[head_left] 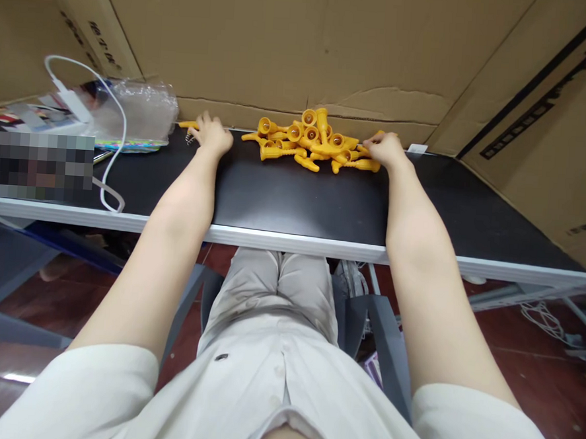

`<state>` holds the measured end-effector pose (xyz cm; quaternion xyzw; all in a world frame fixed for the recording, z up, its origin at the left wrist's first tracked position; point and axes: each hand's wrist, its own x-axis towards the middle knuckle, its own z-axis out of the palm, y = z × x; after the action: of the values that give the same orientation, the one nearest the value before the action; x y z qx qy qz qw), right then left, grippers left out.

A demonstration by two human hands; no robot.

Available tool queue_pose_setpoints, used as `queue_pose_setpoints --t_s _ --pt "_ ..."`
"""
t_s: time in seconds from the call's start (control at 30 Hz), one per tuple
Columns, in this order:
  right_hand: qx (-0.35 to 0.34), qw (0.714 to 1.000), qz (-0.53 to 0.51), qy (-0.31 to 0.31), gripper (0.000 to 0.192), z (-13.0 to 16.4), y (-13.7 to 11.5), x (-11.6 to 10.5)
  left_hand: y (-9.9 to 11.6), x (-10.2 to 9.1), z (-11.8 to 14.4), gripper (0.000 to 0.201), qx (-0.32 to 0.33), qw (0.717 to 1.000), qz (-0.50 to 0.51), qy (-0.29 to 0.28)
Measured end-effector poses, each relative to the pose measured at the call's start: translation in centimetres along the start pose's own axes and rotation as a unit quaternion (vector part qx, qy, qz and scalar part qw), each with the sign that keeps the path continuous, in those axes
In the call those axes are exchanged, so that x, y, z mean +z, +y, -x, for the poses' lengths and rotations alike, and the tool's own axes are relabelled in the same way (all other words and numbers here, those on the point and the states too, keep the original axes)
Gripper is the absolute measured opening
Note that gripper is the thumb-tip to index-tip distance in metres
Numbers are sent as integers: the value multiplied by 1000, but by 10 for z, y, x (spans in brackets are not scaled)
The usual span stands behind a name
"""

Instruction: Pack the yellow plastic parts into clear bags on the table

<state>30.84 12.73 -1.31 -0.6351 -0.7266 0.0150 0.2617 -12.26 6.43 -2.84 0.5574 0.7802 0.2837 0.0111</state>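
Pale fabric — a light shirt (272, 404) and trousers (273, 291) — is filling the bottom of the frame, nearest the lens, with both bare forearms stretching up from it onto a black table (294, 200). At the upper left, a white cable (112, 162) is looping past a crinkled clear plastic bag (141, 107). Right of that, the left hand (209, 133) is lying knuckles-up at the table's far edge, fingers curled over a single yellow plastic piece (185, 125) whose tip is poking out to its left. At upper centre, a heap of yellow plastic pieces (308, 141) is sitting against the cardboard wall (304, 41). Touching the heap's right edge, the right hand (386, 149) is resting with fingers bent together — whether they are pinching a piece, I cannot tell.
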Motion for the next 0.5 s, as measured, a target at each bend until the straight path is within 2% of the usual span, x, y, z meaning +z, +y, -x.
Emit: queue_pose_setpoints --t_s 0.07,0.17,0.27,0.43,0.5 --pt "34 998 9 -60 23 2 -8 0 14 -5 5 88 47 999 11 -16" --pt "50 992 26 -112 27 8 -22 -1 26 -6 6 73 108 993 37 -2" --pt "58 990 36 -124 36 10 -31 1 27 2 -1 57 169 984 56 19" --pt "70 985 70 -142 48 2 -34 8 25 19 -9 56 231 971 51 -5" --pt "48 991 52 -116 47 -1 -33 11 28 20 -8 55 248 967 56 -16"
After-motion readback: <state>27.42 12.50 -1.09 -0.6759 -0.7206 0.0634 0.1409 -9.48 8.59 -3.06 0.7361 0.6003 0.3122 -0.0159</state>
